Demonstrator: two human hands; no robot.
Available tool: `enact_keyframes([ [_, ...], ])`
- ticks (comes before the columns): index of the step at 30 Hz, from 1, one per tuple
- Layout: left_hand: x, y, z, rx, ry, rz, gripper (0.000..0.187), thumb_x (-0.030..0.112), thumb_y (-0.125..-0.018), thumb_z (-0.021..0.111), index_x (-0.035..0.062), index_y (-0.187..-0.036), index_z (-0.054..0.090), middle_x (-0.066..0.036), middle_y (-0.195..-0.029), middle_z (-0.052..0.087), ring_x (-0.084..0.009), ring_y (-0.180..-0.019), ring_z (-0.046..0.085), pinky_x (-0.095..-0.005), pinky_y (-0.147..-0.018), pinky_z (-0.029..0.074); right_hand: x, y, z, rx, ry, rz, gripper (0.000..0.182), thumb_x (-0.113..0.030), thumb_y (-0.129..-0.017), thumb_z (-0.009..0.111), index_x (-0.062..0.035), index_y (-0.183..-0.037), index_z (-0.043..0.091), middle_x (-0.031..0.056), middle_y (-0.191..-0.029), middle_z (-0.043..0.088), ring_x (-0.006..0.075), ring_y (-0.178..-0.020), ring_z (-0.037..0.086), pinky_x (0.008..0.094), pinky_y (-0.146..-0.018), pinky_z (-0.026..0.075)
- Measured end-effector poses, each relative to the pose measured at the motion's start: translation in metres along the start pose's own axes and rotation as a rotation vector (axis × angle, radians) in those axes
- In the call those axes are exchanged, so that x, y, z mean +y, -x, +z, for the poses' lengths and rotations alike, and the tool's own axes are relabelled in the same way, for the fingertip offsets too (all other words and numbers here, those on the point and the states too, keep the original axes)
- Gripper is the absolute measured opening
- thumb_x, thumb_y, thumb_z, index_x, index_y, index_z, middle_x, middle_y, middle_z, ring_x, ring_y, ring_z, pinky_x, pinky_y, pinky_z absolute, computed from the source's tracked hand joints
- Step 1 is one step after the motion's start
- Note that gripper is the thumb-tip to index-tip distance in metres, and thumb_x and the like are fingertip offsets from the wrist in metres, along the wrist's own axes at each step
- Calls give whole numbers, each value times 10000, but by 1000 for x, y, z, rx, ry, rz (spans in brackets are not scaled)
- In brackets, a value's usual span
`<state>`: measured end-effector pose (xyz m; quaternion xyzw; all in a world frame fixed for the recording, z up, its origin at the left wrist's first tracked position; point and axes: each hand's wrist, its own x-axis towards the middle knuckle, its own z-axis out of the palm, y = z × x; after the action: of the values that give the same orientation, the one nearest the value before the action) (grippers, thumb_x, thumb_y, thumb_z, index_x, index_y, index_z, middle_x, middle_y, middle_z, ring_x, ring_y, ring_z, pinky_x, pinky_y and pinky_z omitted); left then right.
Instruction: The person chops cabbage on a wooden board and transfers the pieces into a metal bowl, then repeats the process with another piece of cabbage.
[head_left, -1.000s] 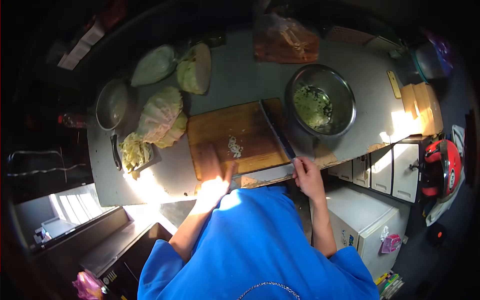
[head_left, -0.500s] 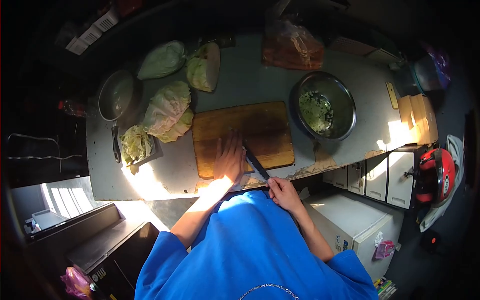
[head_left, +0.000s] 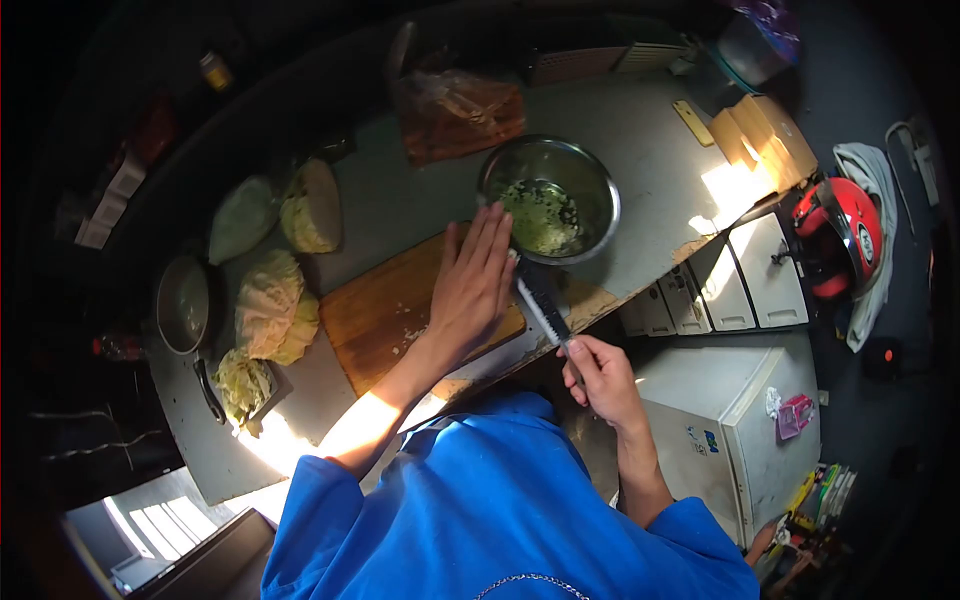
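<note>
Knife [head_left: 540,305]: held by its handle in the right hand [head_left: 600,375], fingers closed round it; blade laid flat at the right end of the cutting board [head_left: 385,310], tip toward the steel bowl [head_left: 548,200]. Chopped cabbage bits [head_left: 535,300] are seen along the blade.
Left hand [head_left: 472,285]: open, fingers straight, pressed against the side of the blade, fingertips at the bowl's rim; nothing is gripped.
Steel bowl: set just beyond the board, part filled with chopped cabbage [head_left: 542,215].
Cabbage pieces [head_left: 270,315]: several, lying left of the board; small pan [head_left: 183,315] beside them.
Table [head_left: 640,140]: plastic bag [head_left: 455,112] at the far side, wooden blocks [head_left: 765,135] at the right corner.
Hazards, as judged: a fingertip could be cut should the open hand slide onto the edge; bits could be spilled past the rim if the blade is tilted short of the bowl; the bowl, near the table edge, could be nudged off.
</note>
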<state>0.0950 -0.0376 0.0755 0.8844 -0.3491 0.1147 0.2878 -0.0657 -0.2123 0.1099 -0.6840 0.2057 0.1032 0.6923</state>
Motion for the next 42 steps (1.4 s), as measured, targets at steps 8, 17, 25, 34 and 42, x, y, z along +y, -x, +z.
enact_keyframes([
  [8,-16,-92,50,-346,223,7,575,107,-882,619,-29,-1425,489,-300,-1403,528,-455,-1221,572,-466,-1038,493,-30,-35,-44,641,716,-287,378,-320,-1010,606,39,-1088,696,284,-861,683,496,-853,648,483,-734,519],
  [17,-44,-140,109,-864,160,80,810,148,-748,805,174,-1495,493,-253,-1433,541,-370,-1289,571,-430,-1047,475,-6,-34,-64,579,118,-179,317,-290,-1052,594,15,-1061,681,9,-699,611,49,-514,528,210,-451,398],
  [25,-39,-144,153,-925,34,290,558,39,-801,761,185,-1332,672,-144,-1329,650,-325,-1215,629,-398,-1056,494,12,-44,-101,465,-9,-122,317,-292,-1058,585,12,-1065,673,23,-698,609,48,-522,534,203,-443,397],
  [34,-66,-149,119,-699,200,79,245,42,-858,708,71,-1097,754,-143,-1134,723,-310,-1090,674,-421,-983,504,-5,-77,-121,306,126,-131,372,-286,-1039,618,68,-1130,684,43,-682,626,63,-539,545,240,-508,433],
  [42,-49,-116,150,-264,-114,336,222,27,-834,691,28,-1046,758,-205,-1062,724,-369,-1029,692,-431,-935,546,-14,-117,-130,185,92,-153,368,-287,-1031,633,61,-1144,677,34,-699,625,62,-544,547,234,-506,440],
])
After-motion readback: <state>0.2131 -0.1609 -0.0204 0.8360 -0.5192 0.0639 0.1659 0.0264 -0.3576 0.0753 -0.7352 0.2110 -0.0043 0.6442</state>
